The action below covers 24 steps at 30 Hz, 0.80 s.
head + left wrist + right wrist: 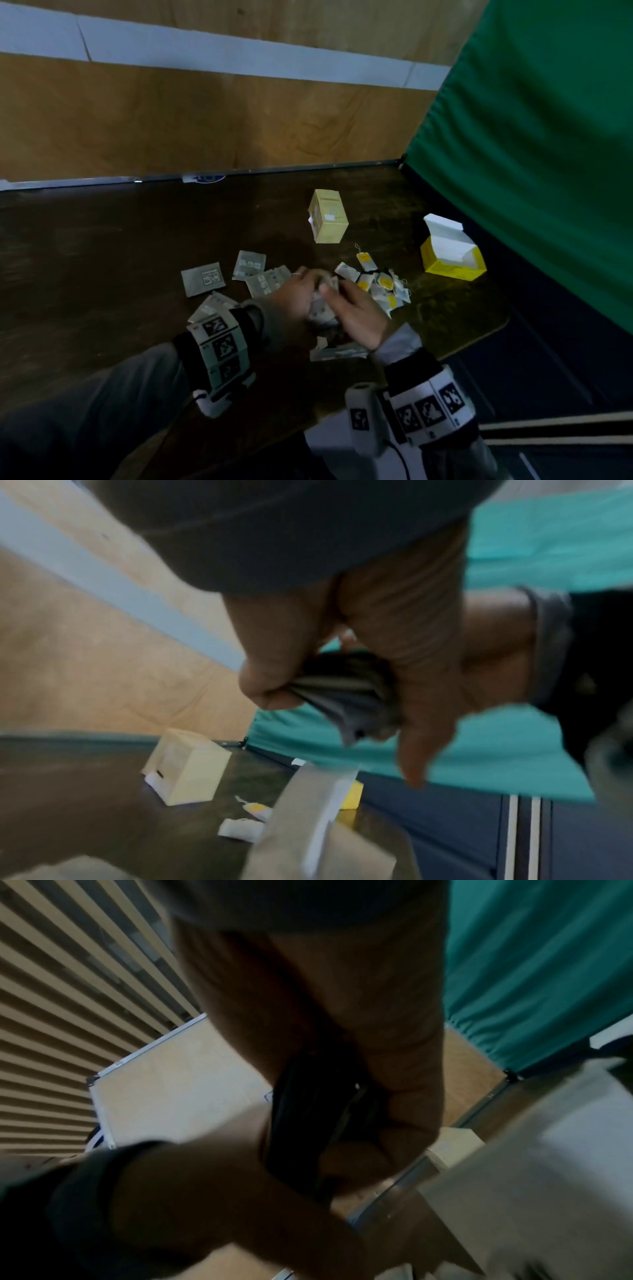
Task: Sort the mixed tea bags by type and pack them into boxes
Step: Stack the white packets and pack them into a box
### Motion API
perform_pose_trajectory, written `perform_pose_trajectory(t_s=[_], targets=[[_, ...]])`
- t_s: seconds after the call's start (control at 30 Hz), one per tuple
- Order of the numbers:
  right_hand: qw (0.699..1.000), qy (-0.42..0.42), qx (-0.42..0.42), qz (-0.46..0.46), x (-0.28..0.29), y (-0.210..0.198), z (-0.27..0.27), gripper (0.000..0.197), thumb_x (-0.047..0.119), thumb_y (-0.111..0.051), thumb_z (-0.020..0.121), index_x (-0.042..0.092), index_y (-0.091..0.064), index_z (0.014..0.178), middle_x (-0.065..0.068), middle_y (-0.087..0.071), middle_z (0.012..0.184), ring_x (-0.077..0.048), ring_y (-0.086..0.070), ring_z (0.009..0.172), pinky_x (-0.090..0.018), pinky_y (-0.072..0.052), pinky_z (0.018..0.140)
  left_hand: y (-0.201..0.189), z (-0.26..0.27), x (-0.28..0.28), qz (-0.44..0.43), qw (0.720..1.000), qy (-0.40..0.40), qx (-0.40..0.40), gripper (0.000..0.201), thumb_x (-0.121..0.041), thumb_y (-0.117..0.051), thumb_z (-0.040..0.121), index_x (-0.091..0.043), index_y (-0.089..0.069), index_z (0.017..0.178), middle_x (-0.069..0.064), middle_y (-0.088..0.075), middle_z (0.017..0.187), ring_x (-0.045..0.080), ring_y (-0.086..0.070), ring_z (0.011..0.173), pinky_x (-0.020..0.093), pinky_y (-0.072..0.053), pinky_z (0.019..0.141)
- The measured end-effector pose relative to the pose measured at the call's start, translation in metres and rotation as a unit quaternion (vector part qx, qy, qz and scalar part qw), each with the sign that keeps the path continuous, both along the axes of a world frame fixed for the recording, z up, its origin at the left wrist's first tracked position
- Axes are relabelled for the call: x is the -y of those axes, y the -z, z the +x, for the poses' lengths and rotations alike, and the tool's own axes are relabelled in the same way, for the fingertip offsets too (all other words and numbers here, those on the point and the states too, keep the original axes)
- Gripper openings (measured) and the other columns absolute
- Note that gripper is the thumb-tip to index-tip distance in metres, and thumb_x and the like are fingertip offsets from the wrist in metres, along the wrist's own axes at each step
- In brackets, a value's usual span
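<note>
Head view: both hands meet over the middle of the dark surface (102, 246). The left hand (294, 294) and right hand (359, 318) together grip a stack of grey sachets (322, 310), mostly hidden by the fingers, so no idea how many. More loose grey sachets (203, 278) lie to the left, and yellow-tagged tea bags (380, 284) sit in a pile just right of the hands. A pale closed box (328, 216) stands behind, and an open yellow box (452, 255) sits near the right edge.

Left wrist view: pretty blurry. The thumb and fingers (270, 685) are curled round the fanned sachet edges.

Right wrist view: dark and smeared. The fingers (404, 1123) wrap the dark stack, and the left forearm crosses below.
</note>
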State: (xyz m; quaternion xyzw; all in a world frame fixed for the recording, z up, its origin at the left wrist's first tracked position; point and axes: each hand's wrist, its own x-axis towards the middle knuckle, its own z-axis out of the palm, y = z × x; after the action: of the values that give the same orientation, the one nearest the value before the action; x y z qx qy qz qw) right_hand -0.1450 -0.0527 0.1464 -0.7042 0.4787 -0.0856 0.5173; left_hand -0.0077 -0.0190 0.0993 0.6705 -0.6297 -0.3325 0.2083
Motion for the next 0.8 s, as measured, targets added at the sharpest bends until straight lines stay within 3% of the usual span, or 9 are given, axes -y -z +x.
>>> perform_pose_trajectory(t_s=[0.1,0.17,0.27,0.37,0.47,0.53,0.57,0.67,0.8], targets=[[0.997,0.052,0.035,-0.044,0.0,0.009,-0.006,0.012,0.026,-0.049,0.096,0.022,-0.045,0.106,0.01,-0.056,0.087,0.001,-0.054,0.076,-0.01,-0.044,0.061,-0.013,-0.009,0.005,0.019,0.998,0.045,-0.024,0.114,-0.022,-0.079,0.071,-0.03,0.005,0.148,0.006,-0.008,0.152,0.024,-0.028,0.136,0.042,-0.034,0.111],[0.992,0.095,0.073,-0.037,0.005,0.012,-0.014,0.013,0.023,-0.058,0.091,0.021,-0.052,0.103,0.004,-0.063,0.092,-0.005,-0.061,0.079,-0.014,-0.048,0.064,-0.021,-0.009,0.005,0.012,0.995,0.079,-0.053,0.127,-0.023,-0.083,0.065,-0.033,0.015,0.146,-0.002,0.002,0.154,0.022,-0.021,0.139,0.042,-0.031,0.113],[0.979,0.169,0.116,-0.016,0.013,0.013,-0.029,0.02,0.02,-0.066,0.086,0.016,-0.06,0.105,-0.008,-0.069,0.101,-0.021,-0.068,0.088,-0.034,-0.057,0.075,-0.029,-0.01,0.007,-0.037,0.99,0.097,-0.098,0.122,-0.026,-0.085,0.062,-0.033,0.002,0.148,-0.01,-0.009,0.149,0.01,-0.022,0.131,0.03,-0.026,0.111],[0.966,0.219,0.119,-0.067,0.026,0.01,-0.047,0.029,0.018,-0.064,0.087,0.01,-0.054,0.113,-0.001,-0.064,0.099,-0.011,-0.063,0.081,-0.019,-0.053,0.06,-0.026,-0.013,0.009,-0.117,0.981,0.062,-0.145,0.098,-0.023,-0.083,0.065,-0.029,-0.024,0.143,-0.009,-0.023,0.139,0.004,-0.03,0.125,0.023,-0.037,0.105],[0.957,0.219,0.036,-0.188,0.033,0.012,-0.071,0.037,0.019,-0.065,0.086,0.012,-0.051,0.119,0.001,-0.059,0.104,-0.015,-0.058,0.092,-0.028,-0.053,0.075,-0.013,-0.016,0.011,-0.14,0.982,0.104,-0.078,0.065,-0.024,-0.074,0.076,-0.026,-0.042,0.133,-0.008,-0.03,0.138,0.0,-0.035,0.119,0.006,-0.037,0.091],[0.961,0.148,-0.019,-0.233,0.029,0.018,-0.081,0.038,0.017,-0.065,0.086,0.013,-0.051,0.121,0.004,-0.056,0.102,-0.013,-0.057,0.093,-0.023,-0.05,0.076,0.0,-0.019,0.011,-0.059,0.984,0.163,-0.052,0.049,-0.022,-0.065,0.084,-0.021,-0.048,0.131,0.0,-0.038,0.141,0.011,-0.039,0.126,0.013,-0.036,0.098],[0.964,0.108,-0.043,-0.239,0.026,0.023,-0.084,0.038,0.015,-0.065,0.086,0.014,-0.051,0.121,0.007,-0.055,0.101,-0.01,-0.056,0.093,-0.018,-0.047,0.073,0.01,-0.02,0.011,-0.011,0.978,0.21,-0.009,0.052,-0.022,-0.063,0.085,-0.022,-0.045,0.133,0.002,-0.038,0.144,0.017,-0.038,0.131,0.024,-0.036,0.104],[0.962,0.026,-0.057,-0.267,0.016,0.042,-0.084,0.036,0.009,-0.067,0.083,0.017,-0.057,0.116,0.009,-0.057,0.099,-0.008,-0.059,0.092,-0.01,-0.046,0.068,0.037,-0.019,0.015,0.044,0.904,0.355,0.233,0.078,-0.02,-0.067,0.08,-0.029,-0.023,0.143,0.002,-0.022,0.153,0.022,-0.028,0.139,0.042,-0.036,0.109],[0.936,-0.075,-0.061,-0.338,0.016,0.069,-0.076,0.034,0.001,-0.067,0.078,0.017,-0.061,0.107,-0.003,-0.063,0.106,-0.018,-0.062,0.096,-0.032,-0.053,0.083,0.056,-0.023,0.023,-0.024,0.843,0.389,0.371,0.058,-0.014,-0.053,0.09,-0.019,-0.031,0.143,0.007,-0.033,0.15,0.026,-0.024,0.141,0.04,-0.015,0.116]])
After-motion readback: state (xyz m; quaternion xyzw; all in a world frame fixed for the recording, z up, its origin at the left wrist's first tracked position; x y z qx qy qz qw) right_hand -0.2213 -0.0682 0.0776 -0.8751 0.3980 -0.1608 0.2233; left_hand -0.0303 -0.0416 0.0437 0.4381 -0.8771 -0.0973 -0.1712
